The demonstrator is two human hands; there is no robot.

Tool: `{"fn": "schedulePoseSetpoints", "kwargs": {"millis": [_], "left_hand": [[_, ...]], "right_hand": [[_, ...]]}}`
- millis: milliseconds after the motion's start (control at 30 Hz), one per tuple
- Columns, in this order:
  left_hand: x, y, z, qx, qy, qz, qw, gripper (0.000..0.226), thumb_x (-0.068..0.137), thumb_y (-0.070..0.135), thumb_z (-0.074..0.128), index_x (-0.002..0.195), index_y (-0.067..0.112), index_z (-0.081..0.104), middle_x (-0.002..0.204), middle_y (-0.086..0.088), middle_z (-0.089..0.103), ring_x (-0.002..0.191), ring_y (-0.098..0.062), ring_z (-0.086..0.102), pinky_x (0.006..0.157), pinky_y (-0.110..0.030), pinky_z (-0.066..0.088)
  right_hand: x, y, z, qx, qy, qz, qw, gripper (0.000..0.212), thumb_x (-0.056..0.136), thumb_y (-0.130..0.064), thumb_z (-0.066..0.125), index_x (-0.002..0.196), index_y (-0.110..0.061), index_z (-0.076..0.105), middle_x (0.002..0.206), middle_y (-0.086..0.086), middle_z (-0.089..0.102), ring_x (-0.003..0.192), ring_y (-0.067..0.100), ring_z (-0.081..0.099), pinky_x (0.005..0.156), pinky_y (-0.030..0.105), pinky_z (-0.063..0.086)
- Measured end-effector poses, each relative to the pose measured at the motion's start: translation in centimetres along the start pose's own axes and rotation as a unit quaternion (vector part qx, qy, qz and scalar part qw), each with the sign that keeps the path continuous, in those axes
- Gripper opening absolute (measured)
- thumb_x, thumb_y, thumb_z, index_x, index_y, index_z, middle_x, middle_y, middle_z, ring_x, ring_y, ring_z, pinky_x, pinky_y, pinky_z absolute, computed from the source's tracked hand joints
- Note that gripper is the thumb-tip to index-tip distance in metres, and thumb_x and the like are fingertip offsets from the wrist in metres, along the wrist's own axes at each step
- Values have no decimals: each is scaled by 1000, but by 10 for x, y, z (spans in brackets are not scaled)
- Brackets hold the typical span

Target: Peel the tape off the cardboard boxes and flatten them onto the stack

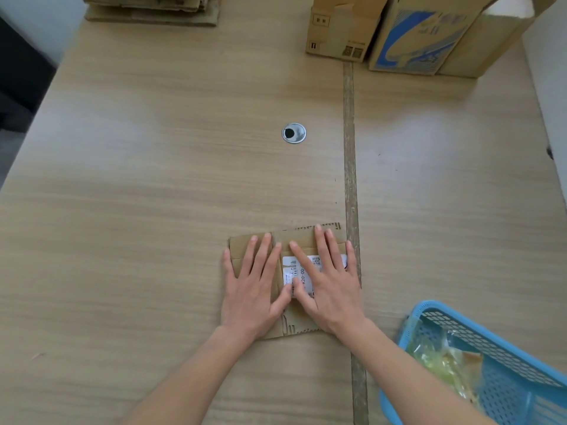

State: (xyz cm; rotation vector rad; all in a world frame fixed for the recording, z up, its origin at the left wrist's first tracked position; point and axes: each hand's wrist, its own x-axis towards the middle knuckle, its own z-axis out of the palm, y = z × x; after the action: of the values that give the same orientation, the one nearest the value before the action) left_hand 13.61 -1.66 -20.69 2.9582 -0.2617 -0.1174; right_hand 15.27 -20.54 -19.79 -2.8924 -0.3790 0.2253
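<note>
I saw the stack [152, 9] at the table's [153, 179] far-left corner. Near the front edge, the left hand [253, 285] and right hand [329, 286] lay flat with fingers straight, pressing the flattened box [299, 240]. Upright boxes [395, 29] stood far right, basket [497, 372] front-right.

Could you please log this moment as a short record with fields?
left hand: flat, presses box
right hand: flat, presses box and label
box: flattened, on table
stack: far left
upright boxes: far right
basket: blue, near right, holds crumpled tape
</note>
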Motion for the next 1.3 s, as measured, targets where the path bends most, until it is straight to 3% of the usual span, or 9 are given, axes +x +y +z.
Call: {"fn": "schedulePoseSetpoints", "kwargs": {"millis": [267,400,500,600,667,733,867,1033,1300], "left_hand": [[1,0,-5,-16,-24,6,1000,77,95,58,37,161,22,24,171,2,4,158,-20,1,119,-69,9],[2,0,-15,-54,-53,2,997,79,94,60,36,162,26,17,171,3,-7,157,-17,-9,120,-66,3],[-12,-3,-22,-79,-24,-98,992,89,91,70,43,162,25,13,170,-6,-4,157,-25,-5,124,-54,-9],[-39,-2,-28,-151,-12,-272,950,94,84,69,62,157,21,28,161,-12,17,149,-32,20,121,-50,11],[-51,0,-30,-188,8,-303,934,88,77,62,74,148,20,43,148,-7,31,137,-27,32,112,-47,24],[-55,2,-30,-229,24,-302,925,88,73,53,82,147,20,47,140,-2,35,132,-22,33,110,-44,27],[-57,1,-33,-376,41,-325,867,90,71,35,89,150,29,45,135,4,44,131,-18,45,115,-40,33],[-65,2,-51,-507,36,-307,805,95,72,34,87,142,63,29,140,10,59,130,-18,57,108,-47,48],[-62,-38,-156,-572,124,-258,769,87,79,11,86,148,43,43,136,7,65,120,-4,63,107,-39,51]], "right_hand": [[0,-2,-3,0,-14,7,1000,69,98,-61,37,160,-46,13,171,5,-5,158,23,-4,124,58,9],[0,-1,-13,38,-37,-4,999,64,102,-60,29,160,-48,5,169,-2,-19,156,17,-17,124,54,-1],[-13,6,-24,90,-58,52,993,70,102,-61,34,161,-44,0,167,-3,-28,154,14,-25,127,43,-7],[-38,2,-33,126,-31,157,979,78,98,-53,54,162,-28,16,171,6,4,157,23,5,126,40,15],[-47,-6,-34,169,2,170,971,75,93,-41,67,157,-24,30,164,5,26,149,24,27,117,39,33],[-48,-9,-32,206,24,168,964,73,88,-32,75,152,-25,40,154,3,35,141,21,33,110,35,39],[-49,-13,-34,280,34,193,940,72,84,-20,79,146,-32,46,144,-2,32,132,13,37,96,27,42],[-57,-25,-45,290,45,208,933,74,84,-20,81,148,-30,46,148,3,28,140,19,37,99,25,37],[-34,-82,-134,291,78,139,943,73,83,-31,82,148,-29,48,146,-1,32,129,14,47,95,26,42]]}}
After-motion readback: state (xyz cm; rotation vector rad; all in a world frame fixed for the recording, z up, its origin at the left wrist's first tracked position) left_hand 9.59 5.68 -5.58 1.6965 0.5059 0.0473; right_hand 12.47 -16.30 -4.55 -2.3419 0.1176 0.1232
